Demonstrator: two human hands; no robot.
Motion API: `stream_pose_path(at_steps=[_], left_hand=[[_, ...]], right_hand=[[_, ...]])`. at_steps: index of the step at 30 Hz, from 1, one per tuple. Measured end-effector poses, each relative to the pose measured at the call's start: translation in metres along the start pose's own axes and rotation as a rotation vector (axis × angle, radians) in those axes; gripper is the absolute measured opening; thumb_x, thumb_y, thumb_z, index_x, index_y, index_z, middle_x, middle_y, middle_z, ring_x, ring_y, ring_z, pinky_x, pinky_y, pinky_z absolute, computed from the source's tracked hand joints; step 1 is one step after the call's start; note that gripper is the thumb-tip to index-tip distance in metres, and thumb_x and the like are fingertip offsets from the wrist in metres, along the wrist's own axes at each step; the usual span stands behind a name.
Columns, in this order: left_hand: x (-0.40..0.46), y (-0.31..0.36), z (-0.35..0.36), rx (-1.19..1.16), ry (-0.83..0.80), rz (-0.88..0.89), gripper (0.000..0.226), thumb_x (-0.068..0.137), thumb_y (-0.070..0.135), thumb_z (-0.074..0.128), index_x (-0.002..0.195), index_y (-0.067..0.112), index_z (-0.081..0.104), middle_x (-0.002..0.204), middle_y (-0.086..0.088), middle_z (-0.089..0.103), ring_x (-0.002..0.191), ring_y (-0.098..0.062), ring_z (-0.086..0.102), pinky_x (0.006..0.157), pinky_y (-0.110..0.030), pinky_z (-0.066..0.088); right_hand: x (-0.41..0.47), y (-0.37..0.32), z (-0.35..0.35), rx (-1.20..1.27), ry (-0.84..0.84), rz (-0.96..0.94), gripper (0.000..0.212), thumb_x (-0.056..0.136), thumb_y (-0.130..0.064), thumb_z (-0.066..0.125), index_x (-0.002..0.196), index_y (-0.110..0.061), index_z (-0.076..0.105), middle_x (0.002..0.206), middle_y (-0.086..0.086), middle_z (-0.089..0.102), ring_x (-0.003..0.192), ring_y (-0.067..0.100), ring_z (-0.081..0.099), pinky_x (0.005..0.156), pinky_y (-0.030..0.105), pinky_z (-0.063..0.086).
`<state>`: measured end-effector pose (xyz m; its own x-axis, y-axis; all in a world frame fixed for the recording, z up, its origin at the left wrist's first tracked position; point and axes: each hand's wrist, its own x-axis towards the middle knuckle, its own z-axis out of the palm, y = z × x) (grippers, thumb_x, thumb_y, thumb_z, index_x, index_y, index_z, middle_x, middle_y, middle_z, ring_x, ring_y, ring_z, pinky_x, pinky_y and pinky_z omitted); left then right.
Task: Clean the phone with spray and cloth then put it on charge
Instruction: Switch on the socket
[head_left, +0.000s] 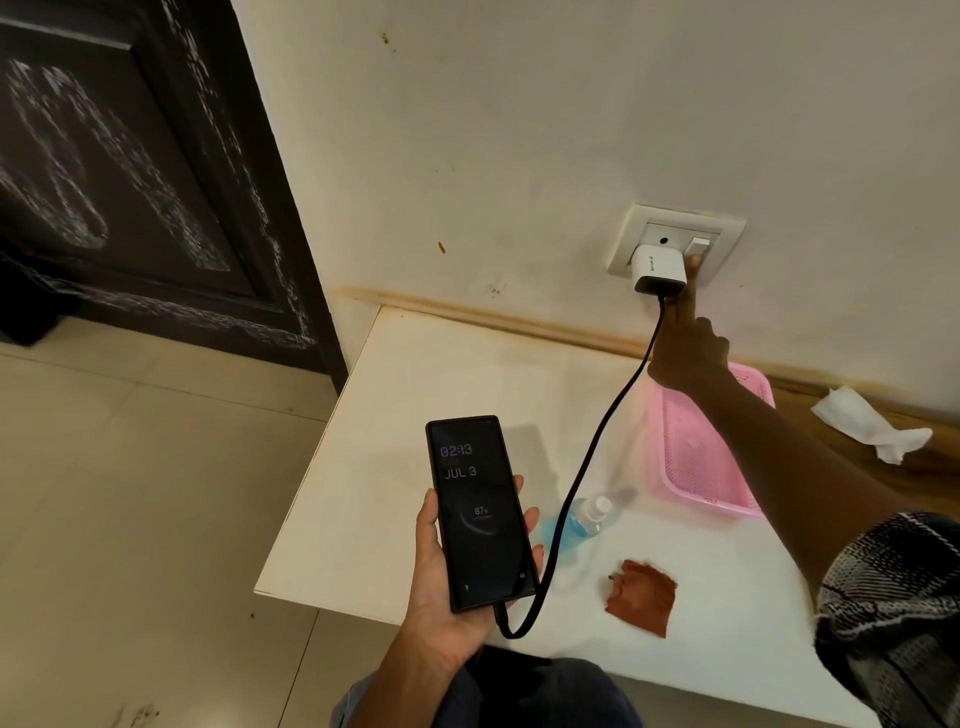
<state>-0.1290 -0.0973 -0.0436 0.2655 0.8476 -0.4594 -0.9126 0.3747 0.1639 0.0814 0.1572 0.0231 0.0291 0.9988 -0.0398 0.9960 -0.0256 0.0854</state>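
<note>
My left hand (441, 582) grips a black phone (480, 512) above the white table's front left corner; its lit screen shows 02:13, JUL 3 and 87%. A black cable (602, 431) runs from the phone's bottom end up to a white charger (658, 270) plugged into the wall socket plate (675, 244). My right hand (688, 348) reaches to the wall, index finger stretched out and touching the switch (698, 249) beside the charger, other fingers curled. A small spray bottle (584, 519) of blue liquid lies on the table. A brown cloth (641, 595) lies near the front edge.
A pink plastic basket (701, 467) stands on the white table (415, 374) under my right forearm. A crumpled white tissue (872, 423) lies at the far right by the wall. A dark door (130, 182) and tiled floor (130, 493) are to the left.
</note>
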Motion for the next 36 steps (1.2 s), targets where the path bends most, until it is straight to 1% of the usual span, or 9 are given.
stream_pose_path(at_steps=[7,11,14,18,26,30,33,35,36], left_hand=[[0.001,0.0,-0.002,0.032,-0.004,0.002,0.062,0.082,0.065,0.05,0.127,0.024,0.062,0.137,-0.003,0.058,0.11,-0.026,0.065,0.084,-0.043,0.054],[0.001,0.001,-0.002,0.028,-0.004,-0.001,0.062,0.082,0.065,0.05,0.126,0.023,0.063,0.136,-0.004,0.059,0.108,-0.026,0.065,0.084,-0.043,0.055],[0.002,0.001,-0.002,0.027,-0.001,-0.002,0.061,0.084,0.065,0.047,0.124,0.023,0.065,0.135,-0.004,0.06,0.108,-0.026,0.066,0.084,-0.043,0.055],[0.002,0.001,-0.003,0.025,0.001,-0.007,0.062,0.083,0.066,0.048,0.124,0.023,0.064,0.135,-0.004,0.06,0.107,-0.026,0.066,0.085,-0.043,0.055],[0.003,0.0,-0.002,0.022,0.001,0.0,0.062,0.081,0.065,0.053,0.125,0.022,0.064,0.137,-0.005,0.058,0.106,-0.027,0.066,0.084,-0.044,0.055],[0.003,0.001,-0.002,0.008,0.005,0.008,0.061,0.081,0.064,0.052,0.124,0.021,0.065,0.135,-0.005,0.059,0.107,-0.027,0.066,0.084,-0.044,0.055],[0.002,0.0,-0.002,-0.001,0.009,0.017,0.061,0.081,0.063,0.052,0.122,0.02,0.066,0.134,-0.005,0.06,0.107,-0.028,0.066,0.084,-0.045,0.055],[0.002,0.001,-0.001,-0.011,0.013,0.022,0.061,0.082,0.063,0.052,0.123,0.02,0.066,0.134,-0.005,0.06,0.107,-0.028,0.065,0.085,-0.046,0.055],[0.002,0.001,-0.001,-0.012,0.013,0.024,0.06,0.082,0.062,0.052,0.123,0.02,0.065,0.134,-0.005,0.06,0.107,-0.027,0.065,0.087,-0.046,0.054]], right_hand=[[-0.002,-0.002,0.0,0.015,0.058,-0.017,0.092,0.075,0.004,0.056,0.148,-0.015,0.003,0.153,0.005,-0.026,0.083,0.031,0.054,0.066,0.035,0.042],[-0.001,-0.003,0.0,0.027,0.039,-0.007,0.088,0.075,0.004,0.056,0.147,-0.013,0.009,0.155,0.005,-0.021,0.088,0.033,0.052,0.07,0.037,0.044],[-0.002,-0.004,-0.001,0.024,0.055,-0.009,0.091,0.076,0.005,0.054,0.149,-0.015,0.003,0.153,0.003,-0.028,0.083,0.032,0.054,0.066,0.035,0.043],[-0.003,-0.005,-0.002,0.043,0.053,-0.011,0.098,0.076,0.006,0.056,0.149,-0.018,-0.006,0.152,0.003,-0.031,0.081,0.032,0.054,0.069,0.036,0.045],[-0.001,-0.001,0.002,0.064,0.085,-0.017,0.098,0.074,0.006,0.057,0.148,-0.017,-0.002,0.154,0.003,-0.023,0.081,0.033,0.052,0.064,0.035,0.042],[-0.004,0.001,0.002,0.033,0.182,-0.058,0.086,0.071,0.004,0.058,0.145,-0.012,0.016,0.157,0.006,-0.004,0.092,0.034,0.048,0.064,0.037,0.036],[-0.014,0.003,-0.004,0.045,0.312,-0.06,0.074,0.074,0.002,0.056,0.141,-0.011,0.029,0.157,0.004,0.006,0.097,0.035,0.048,0.063,0.037,0.04],[-0.027,0.004,-0.007,0.196,0.396,0.0,0.057,0.079,0.001,0.052,0.134,-0.01,0.045,0.151,0.009,0.031,0.105,0.035,0.051,0.073,0.042,0.047],[-0.035,0.004,-0.01,0.311,0.434,0.052,0.047,0.081,0.001,0.049,0.126,-0.011,0.055,0.142,0.01,0.046,0.107,0.033,0.053,0.08,0.043,0.048]])
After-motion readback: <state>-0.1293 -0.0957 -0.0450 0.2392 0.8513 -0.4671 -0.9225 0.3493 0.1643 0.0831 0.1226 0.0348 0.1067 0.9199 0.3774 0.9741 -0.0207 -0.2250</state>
